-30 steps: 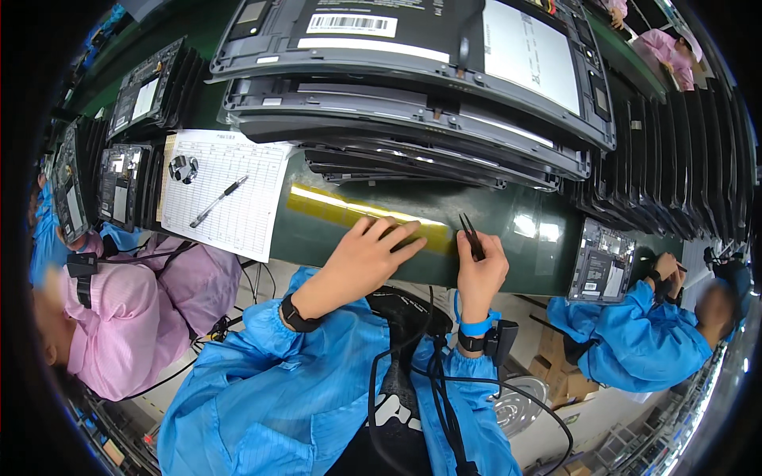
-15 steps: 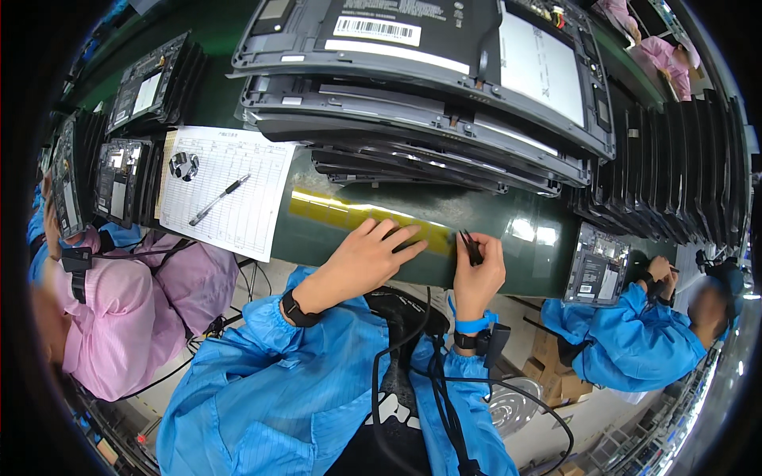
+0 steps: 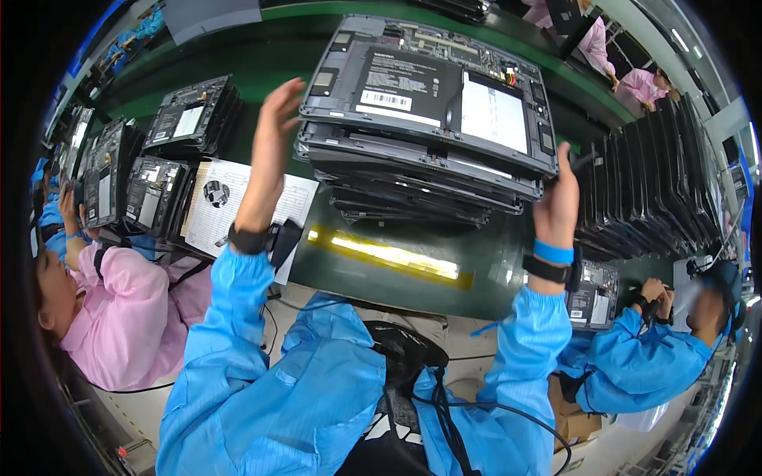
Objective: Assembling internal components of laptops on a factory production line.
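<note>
Moved to chassis stack [image 3: 432, 119] sides: left hand [image 3: 278, 119], released; right hand [image 3: 558, 198], grip indeterminate. Long axis: left-right, right end nearer wearer.

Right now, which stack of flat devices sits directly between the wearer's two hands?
The central stack, flanked by the left hand and the right hand; the other stacks stand farther left, farther right or farther back.

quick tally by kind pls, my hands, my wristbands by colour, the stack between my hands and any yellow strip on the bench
Hands (left hand, right hand): 2
Black wristbands: 2
Blue wristband: 1
Stack of opened laptop-like devices: 1
Yellow strip: 1
Total: 7
</note>
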A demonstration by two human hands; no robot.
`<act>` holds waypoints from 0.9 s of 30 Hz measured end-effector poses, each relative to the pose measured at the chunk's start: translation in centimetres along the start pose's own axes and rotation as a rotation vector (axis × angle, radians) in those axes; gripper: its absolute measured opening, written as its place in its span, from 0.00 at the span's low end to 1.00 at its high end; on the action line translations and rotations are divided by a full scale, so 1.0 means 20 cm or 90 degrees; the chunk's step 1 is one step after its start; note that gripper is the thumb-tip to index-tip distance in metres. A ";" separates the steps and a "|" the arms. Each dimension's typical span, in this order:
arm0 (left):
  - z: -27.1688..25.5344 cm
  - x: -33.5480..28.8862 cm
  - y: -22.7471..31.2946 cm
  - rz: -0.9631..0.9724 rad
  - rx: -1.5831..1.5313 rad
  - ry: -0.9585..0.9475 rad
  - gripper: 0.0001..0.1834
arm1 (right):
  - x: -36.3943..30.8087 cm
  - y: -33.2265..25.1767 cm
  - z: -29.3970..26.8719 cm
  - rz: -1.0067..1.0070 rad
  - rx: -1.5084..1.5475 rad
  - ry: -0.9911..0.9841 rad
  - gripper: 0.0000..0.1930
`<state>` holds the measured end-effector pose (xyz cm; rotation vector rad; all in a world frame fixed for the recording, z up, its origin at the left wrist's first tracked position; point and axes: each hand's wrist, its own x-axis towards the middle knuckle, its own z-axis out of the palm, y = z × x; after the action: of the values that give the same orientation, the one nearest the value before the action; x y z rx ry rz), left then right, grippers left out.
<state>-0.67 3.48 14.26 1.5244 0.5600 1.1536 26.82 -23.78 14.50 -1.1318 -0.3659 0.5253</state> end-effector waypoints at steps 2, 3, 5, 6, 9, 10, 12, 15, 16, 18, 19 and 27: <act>0.12 0.03 0.13 -0.209 -0.133 -0.093 0.32 | 0.05 0.06 0.11 -0.004 0.090 -0.070 0.26; 0.13 0.04 0.09 -0.176 -0.170 -0.095 0.31 | 0.03 0.08 0.13 -0.034 0.095 -0.053 0.24; 0.20 0.02 0.07 -0.173 -0.257 -0.082 0.28 | -0.03 0.10 0.13 -0.097 0.132 -0.024 0.19; 0.20 0.02 0.02 -0.124 -0.238 -0.060 0.26 | -0.06 0.06 0.17 -0.062 0.148 -0.004 0.19; 0.11 0.03 -0.04 -0.169 -0.320 -0.025 0.22 | -0.04 0.09 0.20 -0.066 0.121 0.022 0.19; 0.13 0.00 0.07 -0.172 -0.308 0.016 0.22 | -0.03 0.10 0.21 -0.093 0.117 0.038 0.19; 0.30 -0.05 0.34 -0.309 -0.198 0.236 0.25 | -0.01 0.03 0.23 -0.040 0.156 0.028 0.19; 0.02 -0.18 0.17 -0.011 -0.301 -0.053 0.38 | -0.09 -0.15 0.27 -0.026 0.146 -0.022 0.19; -0.08 -0.21 0.15 -0.029 -0.276 -0.078 0.41 | -0.11 -0.17 0.29 -0.022 0.153 -0.007 0.19; -0.20 -0.19 0.05 -0.114 -0.262 -0.014 0.42 | -0.09 -0.15 0.26 -0.049 0.143 -0.037 0.19; -0.19 -0.22 0.04 -0.081 -0.355 -0.040 0.42 | -0.06 -0.09 0.18 -0.081 0.181 -0.136 0.18; 0.18 -0.06 0.07 -0.034 -0.308 -0.052 0.21 | -0.02 -0.01 0.18 -0.042 0.071 -0.030 0.18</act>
<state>1.65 0.43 15.31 1.1256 0.2379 1.0846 24.68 -21.36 16.03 -0.9985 -0.4088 0.5085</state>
